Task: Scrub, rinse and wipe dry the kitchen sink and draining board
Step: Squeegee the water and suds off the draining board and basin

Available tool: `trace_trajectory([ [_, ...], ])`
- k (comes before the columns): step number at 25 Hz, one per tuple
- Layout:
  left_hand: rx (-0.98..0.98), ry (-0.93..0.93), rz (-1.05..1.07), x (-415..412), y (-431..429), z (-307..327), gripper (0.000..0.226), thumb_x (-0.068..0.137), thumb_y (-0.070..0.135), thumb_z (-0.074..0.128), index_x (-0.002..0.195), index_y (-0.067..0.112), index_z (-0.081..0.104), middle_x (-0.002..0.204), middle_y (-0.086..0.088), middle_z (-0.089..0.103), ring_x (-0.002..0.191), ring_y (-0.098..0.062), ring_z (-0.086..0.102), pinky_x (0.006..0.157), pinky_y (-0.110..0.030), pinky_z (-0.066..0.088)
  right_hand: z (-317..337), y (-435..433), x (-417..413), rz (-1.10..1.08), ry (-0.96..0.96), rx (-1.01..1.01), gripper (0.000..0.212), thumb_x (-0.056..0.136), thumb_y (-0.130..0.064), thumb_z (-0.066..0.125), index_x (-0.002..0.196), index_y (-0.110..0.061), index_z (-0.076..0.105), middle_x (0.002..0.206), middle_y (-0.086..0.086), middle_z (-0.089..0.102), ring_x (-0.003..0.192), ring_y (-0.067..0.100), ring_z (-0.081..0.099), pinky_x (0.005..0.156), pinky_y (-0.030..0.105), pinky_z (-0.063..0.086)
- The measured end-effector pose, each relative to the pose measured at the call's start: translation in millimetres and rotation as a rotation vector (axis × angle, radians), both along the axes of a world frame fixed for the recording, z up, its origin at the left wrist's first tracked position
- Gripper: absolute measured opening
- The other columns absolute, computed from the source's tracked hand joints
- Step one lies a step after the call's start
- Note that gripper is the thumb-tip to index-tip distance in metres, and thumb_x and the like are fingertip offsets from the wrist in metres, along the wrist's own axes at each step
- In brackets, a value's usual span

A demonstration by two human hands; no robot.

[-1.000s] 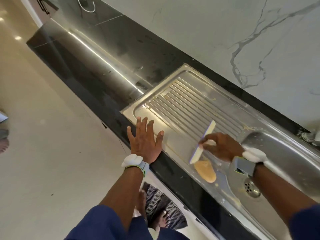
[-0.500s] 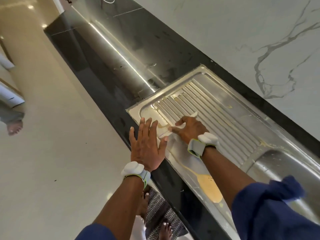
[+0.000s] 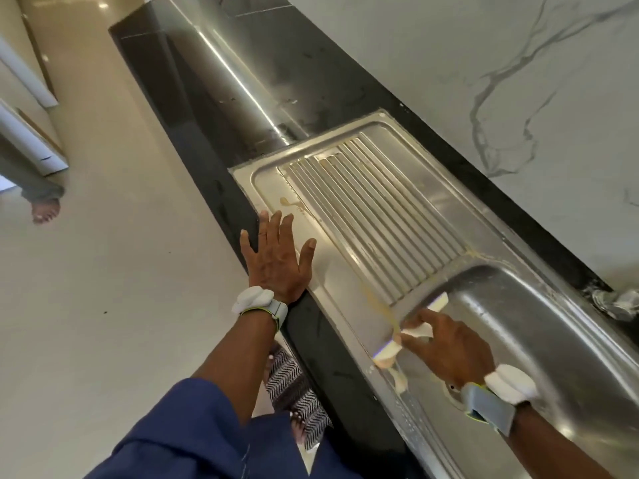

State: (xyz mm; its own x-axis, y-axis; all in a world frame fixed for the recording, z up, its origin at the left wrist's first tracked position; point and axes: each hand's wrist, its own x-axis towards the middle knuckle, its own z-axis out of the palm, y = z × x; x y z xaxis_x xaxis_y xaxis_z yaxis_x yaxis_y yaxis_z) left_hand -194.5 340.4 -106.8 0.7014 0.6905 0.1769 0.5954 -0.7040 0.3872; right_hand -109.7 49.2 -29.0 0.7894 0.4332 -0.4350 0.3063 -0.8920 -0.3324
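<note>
Half through the scrub at best (tan slurry (image 3: pixel 376 299) along the front of the ribbed stainless-steel draining board (image 3: pixel 380 209)). Gripped a thin white scrubbing pad (image 3: pixel 438 303) in the curled fingers (image 3: pixel 428 315) of the right hand (image 3: pixel 449 347) at the lip of the steel sink bowl (image 3: pixel 539 326); rested the left hand (image 3: pixel 276 261) flat, fingers released, on the edge of the black surface (image 3: pixel 214 108). Called next for sweeping slurry into the bowl.
</note>
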Motion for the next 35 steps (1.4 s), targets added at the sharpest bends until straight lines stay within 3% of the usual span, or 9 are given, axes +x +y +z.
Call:
trace_trajectory([
  [2, -0.010, -0.001, 0.021, -6.0, -12.3, -1.2, 0.070, 0.102, 0.063, 0.021, 0.155, 0.020, 0.038, 0.165, -0.005, 0.034, 0.159, -0.025, 0.013, 0.124, -0.063, 0.008, 1.9, -7.9, 7.9, -0.012, 0.037, 0.033, 0.023, 0.075, -0.061, 0.073, 0.089, -0.045, 0.065, 0.095, -0.017, 0.066, 0.099, 0.016, 0.065, 0.076, 0.031, 0.044],
  [6, 0.011, 0.033, -0.002, -9.7, -16.3, -3.2, 0.070, 0.102, 0.063, 0.019, 0.154, 0.021, 0.039, 0.165, -0.005, 0.034, 0.159, -0.025, 0.014, 0.124, -0.063, 0.009, -1.2, 24.3, 31.7, -0.113, 0.071, 0.291, 0.024, 0.074, -0.056, 0.078, 0.087, -0.039, 0.068, 0.095, -0.012, 0.070, 0.094, 0.015, 0.065, 0.079, 0.036, 0.052],
  [15, -0.026, 0.046, 0.020, -5.1, -9.8, -5.6, 0.070, 0.100, 0.065, 0.022, 0.155, 0.024, 0.038, 0.167, -0.004, 0.030, 0.159, -0.024, 0.009, 0.124, -0.062, 0.005, -16.2, 88.2, 64.6, -0.269, -0.081, 0.421, 0.027, 0.080, -0.048, 0.078, 0.099, -0.031, 0.068, 0.090, -0.009, 0.065, 0.095, 0.024, 0.065, 0.073, 0.029, 0.044],
  [26, -0.018, 0.042, 0.013, -7.3, -9.8, -7.8, 0.069, 0.101, 0.065, 0.020, 0.153, 0.024, 0.039, 0.166, -0.005, 0.031, 0.159, -0.025, 0.010, 0.124, -0.063, 0.007, 15.9, 9.5, 35.9, -0.126, -0.192, 0.037, 0.026, 0.081, -0.054, 0.071, 0.097, -0.038, 0.059, 0.100, -0.001, 0.069, 0.100, 0.030, 0.063, 0.075, 0.035, 0.046],
  [30, 0.000, -0.021, 0.094, -7.9, -11.7, -9.0, 0.066, 0.102, 0.062, 0.026, 0.151, 0.021, 0.044, 0.164, -0.006, 0.035, 0.159, -0.026, 0.014, 0.123, -0.063, 0.011, 19.1, 42.8, 47.2, -0.174, -0.025, 0.305, 0.025, 0.079, -0.049, 0.077, 0.091, -0.032, 0.064, 0.092, -0.007, 0.068, 0.092, 0.024, 0.064, 0.077, 0.035, 0.050],
  [35, -0.007, -0.078, 0.259, -7.6, -8.4, -12.5, 0.063, 0.102, 0.057, 0.034, 0.151, 0.018, 0.045, 0.165, -0.006, 0.032, 0.158, -0.026, 0.015, 0.120, -0.064, 0.014, 10.4, 165.4, 74.7, -0.043, 0.042, 0.441, 0.023, 0.079, -0.040, 0.078, 0.095, -0.026, 0.070, 0.096, -0.006, 0.071, 0.093, 0.018, 0.064, 0.081, 0.029, 0.049],
])
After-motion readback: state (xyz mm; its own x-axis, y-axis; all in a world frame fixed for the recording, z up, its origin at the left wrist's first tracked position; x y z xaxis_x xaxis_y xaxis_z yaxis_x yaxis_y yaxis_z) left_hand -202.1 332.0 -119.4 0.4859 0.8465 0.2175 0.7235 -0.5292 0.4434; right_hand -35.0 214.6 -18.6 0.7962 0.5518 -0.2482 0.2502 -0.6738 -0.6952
